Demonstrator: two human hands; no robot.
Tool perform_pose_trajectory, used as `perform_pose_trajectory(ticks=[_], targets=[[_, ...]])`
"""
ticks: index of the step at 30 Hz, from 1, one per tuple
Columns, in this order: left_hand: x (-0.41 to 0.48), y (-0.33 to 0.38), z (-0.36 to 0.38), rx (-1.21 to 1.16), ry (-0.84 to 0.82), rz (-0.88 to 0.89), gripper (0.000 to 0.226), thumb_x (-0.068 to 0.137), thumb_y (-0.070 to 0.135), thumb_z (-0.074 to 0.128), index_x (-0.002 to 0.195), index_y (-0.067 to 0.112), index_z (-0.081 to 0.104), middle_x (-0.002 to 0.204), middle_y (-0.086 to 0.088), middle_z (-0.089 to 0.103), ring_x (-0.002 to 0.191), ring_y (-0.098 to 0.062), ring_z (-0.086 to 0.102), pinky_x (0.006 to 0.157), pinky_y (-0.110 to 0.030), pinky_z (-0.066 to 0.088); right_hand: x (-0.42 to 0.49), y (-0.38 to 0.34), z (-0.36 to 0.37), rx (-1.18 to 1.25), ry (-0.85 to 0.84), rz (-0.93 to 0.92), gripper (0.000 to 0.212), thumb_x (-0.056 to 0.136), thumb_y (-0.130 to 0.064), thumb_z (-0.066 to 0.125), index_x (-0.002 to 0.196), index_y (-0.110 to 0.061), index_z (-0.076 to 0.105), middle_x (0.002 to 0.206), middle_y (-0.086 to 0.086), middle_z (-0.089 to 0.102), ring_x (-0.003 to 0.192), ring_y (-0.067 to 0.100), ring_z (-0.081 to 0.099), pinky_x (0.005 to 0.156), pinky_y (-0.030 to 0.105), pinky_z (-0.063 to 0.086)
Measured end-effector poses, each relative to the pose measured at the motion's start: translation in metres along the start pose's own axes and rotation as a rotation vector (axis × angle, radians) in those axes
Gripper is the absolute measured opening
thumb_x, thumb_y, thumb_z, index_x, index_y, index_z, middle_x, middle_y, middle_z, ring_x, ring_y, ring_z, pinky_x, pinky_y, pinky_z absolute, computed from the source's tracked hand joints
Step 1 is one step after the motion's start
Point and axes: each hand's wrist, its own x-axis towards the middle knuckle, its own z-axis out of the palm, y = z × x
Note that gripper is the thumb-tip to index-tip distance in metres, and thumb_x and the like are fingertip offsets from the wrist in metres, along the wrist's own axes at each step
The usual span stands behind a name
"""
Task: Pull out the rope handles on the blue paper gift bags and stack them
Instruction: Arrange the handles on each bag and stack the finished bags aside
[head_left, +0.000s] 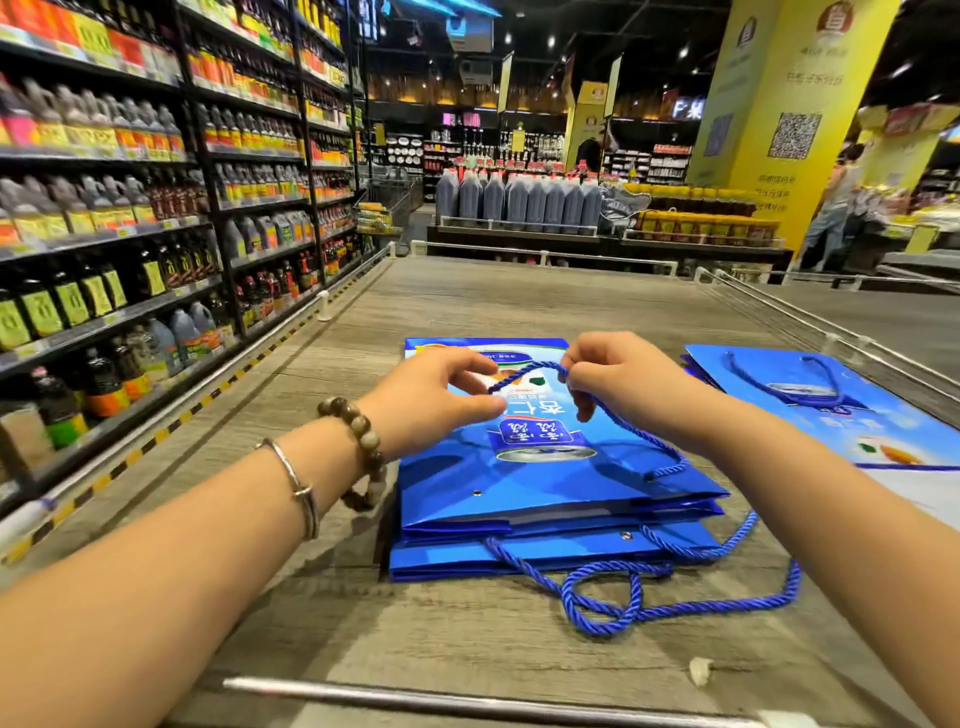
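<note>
A wide wood-grain table (467, 312) with a metal rail (415, 696) along its near edge fills the middle of the view. To its left stand tall shelves (156, 156) packed with dark bottles.

A stack of blue bags (545, 483) lies flat on the table straight ahead, with the open ends toward the person. A second pile of blue bags (831, 410) lies flat well to the right, near the table's side rail, and a handle loop rests on top of it. Loose rope loops (623, 603) from the lower bags in the middle stack spill onto the wood in front.

Both hands hover over the top bag of the middle stack. The right hand (618, 384) has its fingers curled and pinches the rope handle (524, 371) between thumb and fingertips. From there the rope trails down and to the right, to the bag's near right corner. The left hand (431, 400) is half closed, with thumb and forefinger bent toward each other around the rope's other end. It seems to pinch the rope there, though the contact itself is hard to see. The short run of rope between the two hands is raised off the bag.

The left wrist wears a bead bracelet (363, 441) and a thin silver bangle (296, 483). A small white scrap (700, 670) lies near the front rail.
</note>
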Motion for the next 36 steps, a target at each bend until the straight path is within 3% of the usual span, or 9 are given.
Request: perform_pose_trajectory(ticks=[5,9,12,16,21,26,28,32,36], targets=[[0.003,-0.001,0.004,-0.052,-0.049,-0.019,0.008,0.083,0.006,0.06,0.079,0.012,0.063,0.058,0.002,0.06,0.038,0.003,0.053,0.041,-0.007,0.041,-0.01,0.007,0.011,-0.05,-0.08,-0.043,0.02,0.083,-0.002,0.049,0.076,-0.02,0.054,0.067,0.001,0.056,0.062,0.016,0.053,0.06,0.019,0.043],[-0.002,0.006,0.0,-0.158,-0.105,-0.037,0.015,0.079,0.005,0.066,0.079,0.018,0.059,0.039,0.007,0.06,0.035,0.0,0.054,0.04,-0.01,0.041,-0.013,0.003,0.022,-0.042,-0.079,-0.195,0.043,0.083,-0.012,0.062,0.124,-0.018,0.054,0.101,-0.005,0.058,0.082,0.005,0.056,0.08,0.018,0.046],[-0.006,0.008,-0.004,-0.155,-0.171,-0.046,0.029,0.075,0.002,0.069,0.088,0.017,0.048,0.041,0.004,0.062,0.036,-0.004,0.055,0.04,-0.013,0.044,-0.015,-0.001,0.033,0.076,-0.075,-0.231,0.03,0.082,-0.004,0.062,0.113,-0.006,0.064,0.083,0.005,0.066,0.072,0.007,0.057,0.073,0.015,0.047],[-0.007,0.007,-0.004,-0.129,-0.306,-0.06,0.05,0.072,-0.006,0.069,0.109,0.014,0.042,0.043,0.001,0.062,0.041,-0.006,0.061,0.044,-0.015,0.05,-0.015,0.001,0.036,0.219,-0.106,-0.225,0.016,0.079,-0.002,0.064,0.09,-0.01,0.07,0.046,-0.014,0.061,0.049,0.0,0.049,0.055,0.007,0.041],[-0.008,0.008,-0.002,-0.105,-0.376,-0.047,0.057,0.072,-0.004,0.069,0.117,0.016,0.041,0.046,0.004,0.066,0.045,-0.006,0.063,0.048,-0.016,0.052,-0.016,-0.001,0.042,0.261,-0.113,-0.222,0.014,0.077,-0.004,0.067,0.074,-0.017,0.069,0.049,-0.013,0.062,0.049,-0.001,0.05,0.054,0.01,0.043],[-0.007,0.01,-0.019,0.211,-0.349,-0.089,0.019,0.073,0.024,0.072,0.086,0.017,0.059,0.065,0.003,0.066,0.053,-0.004,0.061,0.053,-0.017,0.052,-0.017,-0.002,0.041,0.234,-0.161,-0.177,0.011,0.082,-0.003,0.061,0.072,-0.007,0.062,0.051,-0.008,0.063,0.047,-0.003,0.058,0.049,0.008,0.04],[-0.012,0.014,-0.03,0.417,-0.412,-0.104,0.028,0.065,0.043,0.073,0.073,0.021,0.057,0.073,0.002,0.062,0.062,-0.008,0.055,0.059,-0.022,0.05,-0.019,-0.001,0.04,0.238,-0.175,-0.161,0.009,0.078,-0.003,0.066,0.069,-0.004,0.064,0.05,-0.007,0.066,0.049,0.0,0.061,0.05,0.013,0.041],[-0.026,0.025,-0.035,0.66,-0.603,-0.192,0.064,0.034,0.067,0.071,0.082,0.029,0.05,0.106,0.001,0.059,0.099,-0.017,0.055,0.088,-0.034,0.046,-0.022,-0.005,0.04,0.305,-0.202,-0.173,0.017,0.072,0.004,0.069,0.061,-0.008,0.063,0.051,-0.003,0.066,0.05,0.005,0.061,0.056,0.014,0.048],[-0.022,0.019,-0.027,0.785,-0.648,-0.149,0.046,0.055,0.059,0.07,0.077,0.03,0.044,0.081,0.008,0.05,0.074,-0.01,0.046,0.067,-0.027,0.037,-0.025,-0.012,0.046,0.337,-0.227,-0.193,0.022,0.072,0.007,0.069,0.065,-0.012,0.06,0.054,-0.001,0.065,0.05,0.006,0.063,0.054,0.013,0.049]])
